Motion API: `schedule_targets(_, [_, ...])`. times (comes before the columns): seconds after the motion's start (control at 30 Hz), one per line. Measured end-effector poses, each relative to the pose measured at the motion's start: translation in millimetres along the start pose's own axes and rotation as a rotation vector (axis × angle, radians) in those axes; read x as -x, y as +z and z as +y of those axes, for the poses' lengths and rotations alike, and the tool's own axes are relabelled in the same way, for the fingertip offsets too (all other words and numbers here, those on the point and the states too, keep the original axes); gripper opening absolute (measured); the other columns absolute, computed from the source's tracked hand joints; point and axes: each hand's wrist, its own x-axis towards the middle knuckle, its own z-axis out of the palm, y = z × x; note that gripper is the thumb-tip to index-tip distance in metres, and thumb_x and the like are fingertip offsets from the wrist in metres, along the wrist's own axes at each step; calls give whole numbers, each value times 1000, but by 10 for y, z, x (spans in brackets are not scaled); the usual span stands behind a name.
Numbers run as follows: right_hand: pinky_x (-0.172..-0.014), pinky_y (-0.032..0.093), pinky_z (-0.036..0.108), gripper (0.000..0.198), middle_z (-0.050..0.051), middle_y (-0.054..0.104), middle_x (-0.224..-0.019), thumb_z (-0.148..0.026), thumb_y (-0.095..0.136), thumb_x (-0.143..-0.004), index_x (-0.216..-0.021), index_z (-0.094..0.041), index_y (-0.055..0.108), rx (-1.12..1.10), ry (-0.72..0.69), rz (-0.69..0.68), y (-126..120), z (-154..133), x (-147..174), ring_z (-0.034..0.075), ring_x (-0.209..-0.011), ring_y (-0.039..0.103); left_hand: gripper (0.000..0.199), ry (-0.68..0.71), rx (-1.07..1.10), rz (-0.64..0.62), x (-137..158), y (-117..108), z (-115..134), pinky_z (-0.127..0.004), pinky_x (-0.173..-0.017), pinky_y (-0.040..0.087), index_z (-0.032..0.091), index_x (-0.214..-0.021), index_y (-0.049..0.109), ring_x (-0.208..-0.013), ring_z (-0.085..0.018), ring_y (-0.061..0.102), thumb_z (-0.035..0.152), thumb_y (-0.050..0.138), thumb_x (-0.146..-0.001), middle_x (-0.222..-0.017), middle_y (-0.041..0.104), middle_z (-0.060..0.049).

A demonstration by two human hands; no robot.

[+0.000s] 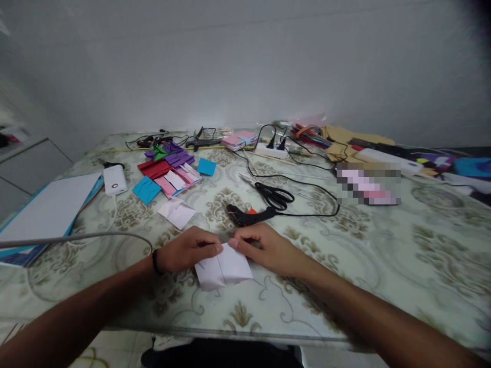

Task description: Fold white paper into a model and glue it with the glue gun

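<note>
Between my hands is a folded white paper square (226, 267), with a seam running down its middle. My left hand (191, 248) pinches its far edge left of the seam, thumb on top. On the other side of the seam, my right hand (264, 248) grips the same edge with its thumb on the paper. The fingers under the paper are hidden. Just beyond my hands lie a black glue gun (249, 215) with an orange trigger and black-handled scissors (274, 196). Another folded white paper (177, 213) rests beyond my left hand.
Folded coloured papers (155, 168) are piled at the back left. A white power bank (115, 180) with a cable sits beside paper sheets (53, 202). At the back, a power strip (270, 150) feeds black cords. More supplies crowd the right rear, near a pixelated patch (368, 184).
</note>
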Motion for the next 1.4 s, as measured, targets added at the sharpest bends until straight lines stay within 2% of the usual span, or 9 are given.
schedule_targets(0.2, [-51,24,24,47,-5,35,-58,-47,49,-97,-62,-17,44,-17,-3,-7,3,-11,3,9,-56,31,37,-9,-41,17,-5,28,-10,-22,-54,31,13,-74,61,-60,-10,39,41,52,-97,-64,47,3])
schedule_targets(0.33, [-52,24,24,45,-5,35,-58,-45,50,-96,-61,-17,47,-9,-5,4,-4,-11,-5,9,-56,32,39,-5,-36,32,3,29,1,-22,-54,29,13,-72,60,-60,-10,38,42,51,-97,-63,45,4])
schedule_targets(0.53, [-54,30,23,31,-3,46,-59,-34,54,-92,-67,-15,57,-58,4,43,-33,-13,-7,10,-58,39,39,-13,14,28,15,4,26,-23,-55,28,13,-70,58,-60,-9,36,41,52,-96,-63,42,4])
schedule_targets(0.67, [-54,29,23,24,-4,46,-58,-28,57,-86,-66,-15,58,-72,7,40,-40,-28,-2,10,-57,39,39,-16,17,25,15,5,13,-23,-55,28,12,-72,60,-61,-10,37,42,54,-95,-64,44,3])
schedule_targets(0.93, [-54,28,23,26,-4,44,-57,-29,57,-87,-64,-16,57,-76,-4,20,-35,-32,1,10,-57,38,39,-15,7,16,11,4,-6,-21,-54,30,12,-72,62,-61,-10,39,42,55,-95,-63,47,2])
schedule_targets(1.07, [-54,28,23,26,-4,45,-58,-30,56,-87,-66,-15,58,-80,-7,24,-28,-38,0,10,-57,38,36,-27,54,30,12,21,2,-22,-55,32,12,-75,63,-62,-10,41,42,57,-94,-66,50,2])
schedule_targets(1.23, [-54,29,23,24,-3,47,-60,-31,55,-88,-71,-15,61,-66,-5,21,-9,-34,2,11,-58,40,36,3,16,51,10,24,6,-23,-57,32,11,-76,65,-62,-10,40,41,55,-95,-66,50,2])
schedule_targets(1.4, [-52,27,23,29,-4,41,-58,-32,54,-90,-65,-16,54,-36,-24,28,2,-14,1,10,-57,35,38,-25,1,55,0,27,-12,-23,-56,30,12,-75,63,-62,-10,39,42,55,-95,-65,48,3])
